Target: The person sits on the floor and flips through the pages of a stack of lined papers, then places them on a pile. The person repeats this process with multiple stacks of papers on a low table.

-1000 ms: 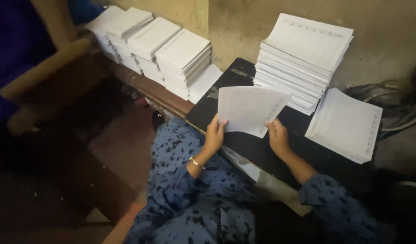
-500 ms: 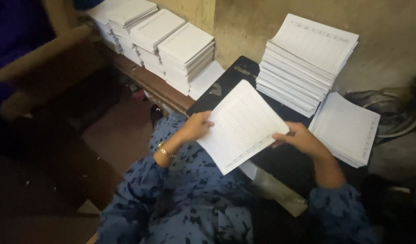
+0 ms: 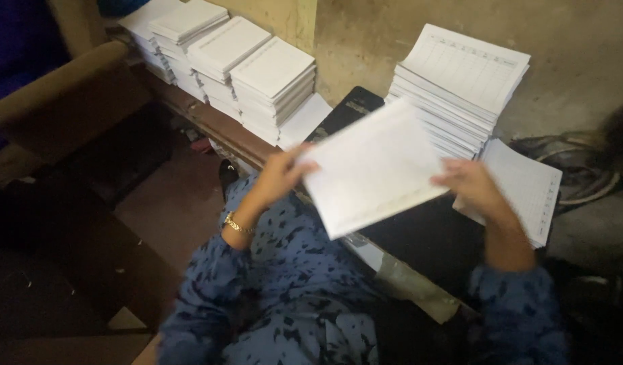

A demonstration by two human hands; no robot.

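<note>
Pinched at opposite edges by left hand (image 3: 277,177) and right hand (image 3: 468,186): white ruled paper sheet (image 3: 372,165), above black board (image 3: 419,236). Better kept flat, level, unbent.

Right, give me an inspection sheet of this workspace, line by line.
Surface: dark board on the lap, mostly bare.
Job's things: white ruled sheet bundle held up over the board.
Clutter: tall ruled stack; loose pile beside it; row of white stacks on a bench.
Hands: left hand and right hand grip opposite edges of the bundle.
Cables: coiled cable at right.
Surroundings: stained wall, brown chair arm.
</note>
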